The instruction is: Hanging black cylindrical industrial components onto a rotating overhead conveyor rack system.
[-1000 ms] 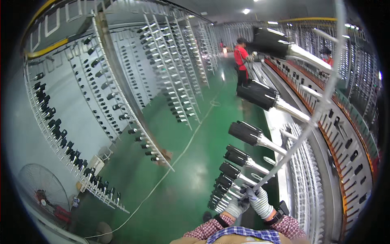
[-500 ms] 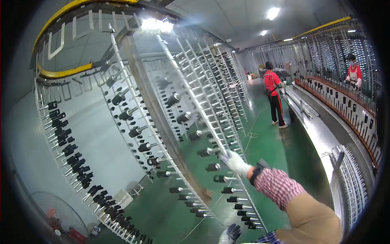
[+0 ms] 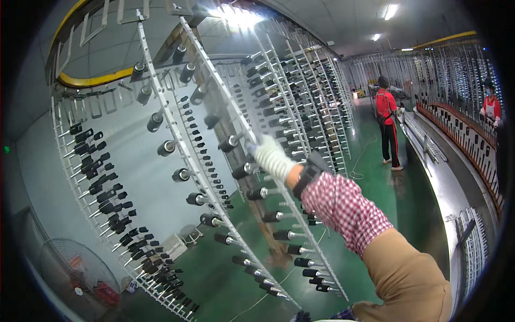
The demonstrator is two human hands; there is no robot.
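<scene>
My right hand [image 3: 272, 156], in a white knit glove, reaches up and grips a long metal hanging rack [image 3: 228, 102]. Its fingertips are partly blurred against the bar. Short pegs along this rack carry black cylindrical parts [image 3: 273, 217]. Beside it on the left hangs a similar rack [image 3: 177, 129], also carrying black parts [image 3: 155, 122] on pegs. Only the dark fingertips of my left hand [image 3: 302, 316] show at the lower edge, below the racks; its fingers are mostly cut off.
Another loaded rack [image 3: 88, 193] hangs at far left, near a caged fan [image 3: 75, 273]. More racks [image 3: 316, 91] line up behind. On the right, a person in red [image 3: 386, 104] stands at a metal bench [image 3: 437, 182]. A second person [image 3: 490, 107] works beyond. A cable [image 3: 354, 174] lies on the green floor.
The racks on the left have shifted in view. My right hand sits higher and further left, on the rack bar. My left hand has dropped mostly out of view.
</scene>
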